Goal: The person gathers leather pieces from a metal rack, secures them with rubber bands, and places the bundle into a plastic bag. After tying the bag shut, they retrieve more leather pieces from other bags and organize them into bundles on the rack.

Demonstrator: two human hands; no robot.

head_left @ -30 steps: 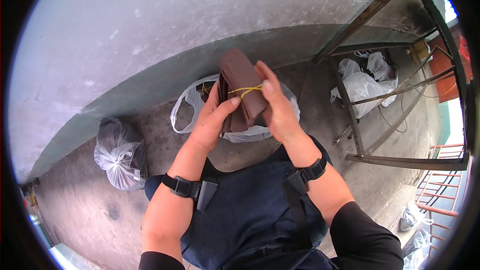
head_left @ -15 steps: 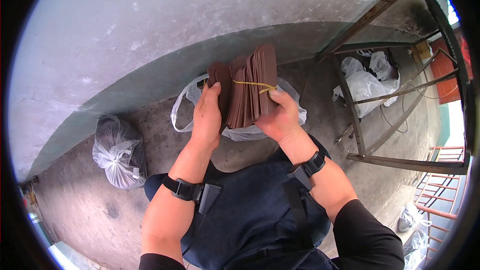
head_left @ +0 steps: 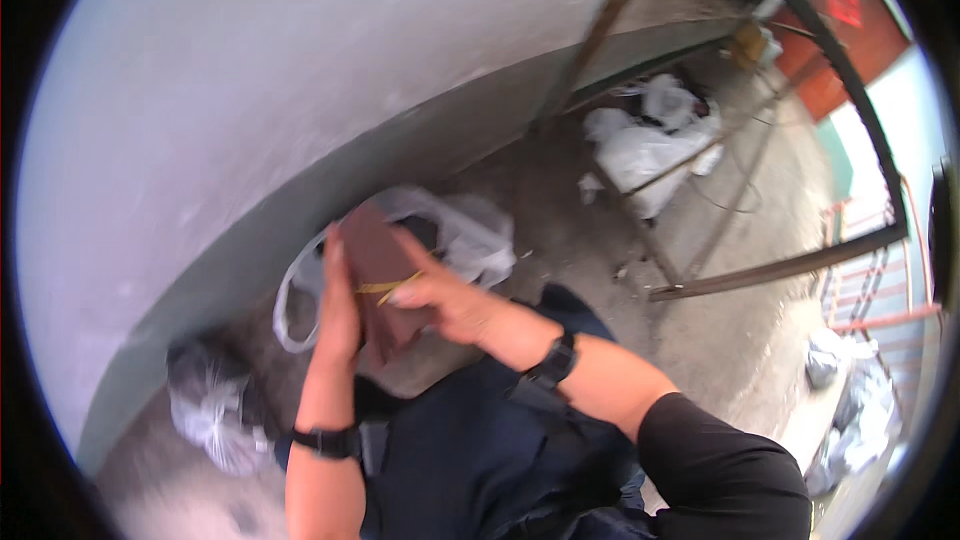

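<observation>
Here, in the head view, one banded brown bundle (head_left: 372, 240) sits between the two hands, grasped from both sides. The left hand (head_left: 341, 310) lies flat along its left edge, fingers extended; the right hand (head_left: 445, 298) grips the other edge, thumb across the front by a thin yellow band (head_left: 374, 288). The bundle is matte, flat-faced and elongated, tilted, too blurred for counting layers. Behind it spreads one open, translucent white plastic bag (head_left: 482, 240) with a looped handle. One knotted, crinkled bag (head_left: 215, 418) stands left; one angular metal frame (head_left: 785, 268) stands right. Two black wrist straps (head_left: 325, 443) show, one per arm.
</observation>
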